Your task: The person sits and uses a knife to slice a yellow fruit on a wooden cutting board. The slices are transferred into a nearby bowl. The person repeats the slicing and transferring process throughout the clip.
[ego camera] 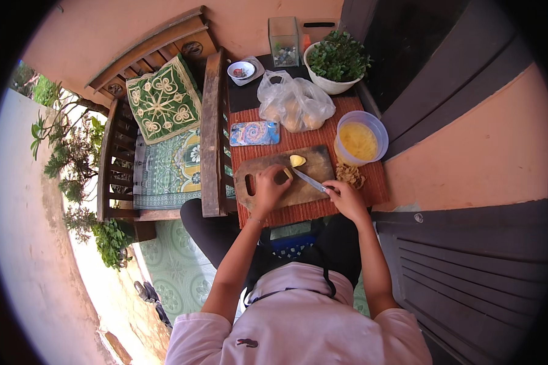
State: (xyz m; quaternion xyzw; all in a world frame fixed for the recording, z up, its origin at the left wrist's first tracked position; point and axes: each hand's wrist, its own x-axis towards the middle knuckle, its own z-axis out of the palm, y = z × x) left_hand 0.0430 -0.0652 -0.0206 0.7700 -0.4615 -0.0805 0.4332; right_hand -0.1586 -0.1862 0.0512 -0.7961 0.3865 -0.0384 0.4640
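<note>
My right hand grips a kitchen knife by its handle. The blade slants left over a worn wooden cutting board, its tip just below a peeled yellow chunk, probably potato. Over the board's left half, my left hand pinches a small yellow piece between thumb and fingers, which partly hide it. Right of the board stands a translucent plastic tub of thin yellow strips, apparently in liquid. Brown peelings are heaped beside the board, below the tub.
Behind the board lie a phone in a patterned case and a clear plastic bag of round tan produce. Farther back are a small bowl, a glass tank and a potted plant. A wooden bench borders the left side.
</note>
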